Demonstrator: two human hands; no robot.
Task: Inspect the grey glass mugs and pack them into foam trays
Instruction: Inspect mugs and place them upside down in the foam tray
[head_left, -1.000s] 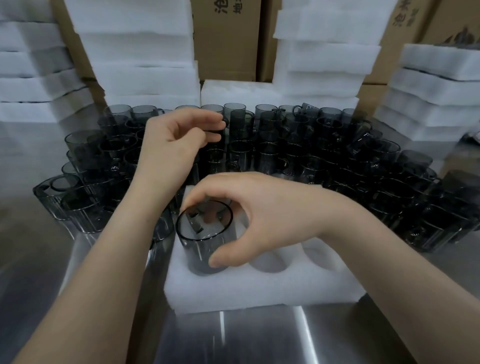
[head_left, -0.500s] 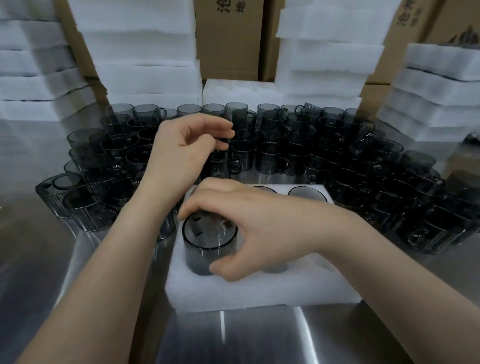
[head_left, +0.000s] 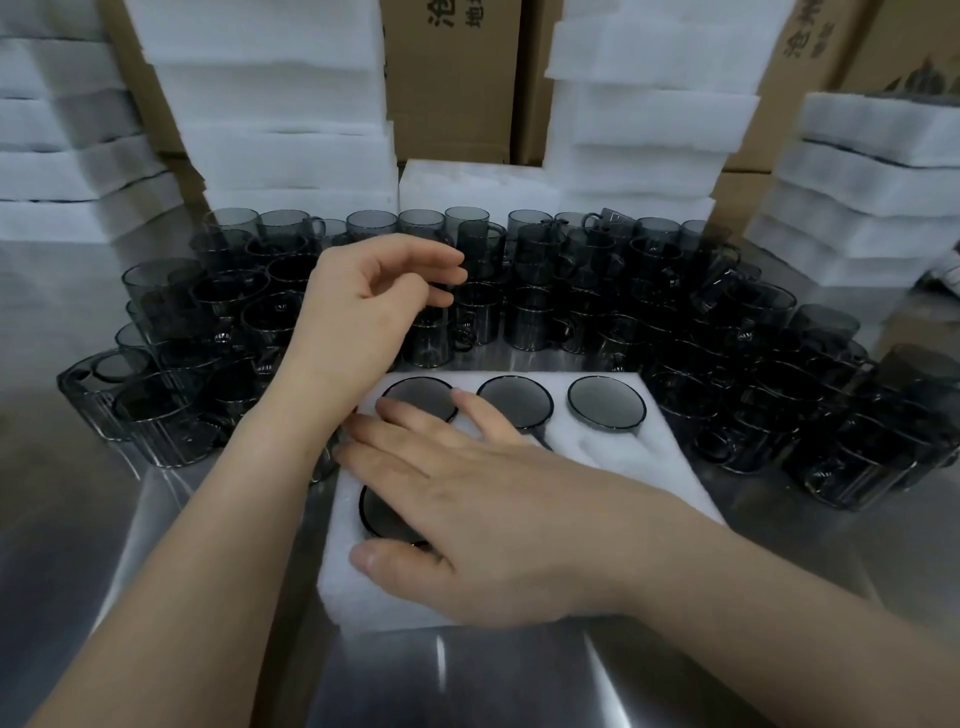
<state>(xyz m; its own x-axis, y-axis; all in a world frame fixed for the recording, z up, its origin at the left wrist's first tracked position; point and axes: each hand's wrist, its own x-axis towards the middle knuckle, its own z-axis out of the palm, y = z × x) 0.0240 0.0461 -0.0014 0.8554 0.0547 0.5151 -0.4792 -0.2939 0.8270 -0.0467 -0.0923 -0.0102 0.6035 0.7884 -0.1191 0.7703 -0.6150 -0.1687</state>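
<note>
While your flat right hand rests on the seated mug, left hand loosely curled, apparently empty, grip slick, brittle glass by its wall.

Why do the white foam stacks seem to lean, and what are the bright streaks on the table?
Head view: the wide-angle lens bends the stacked foam trays outward toward the frame edges; the streaks are light glaring off the shiny metal table; the loose grey mugs merge into one dark mass in the dim light.
</note>
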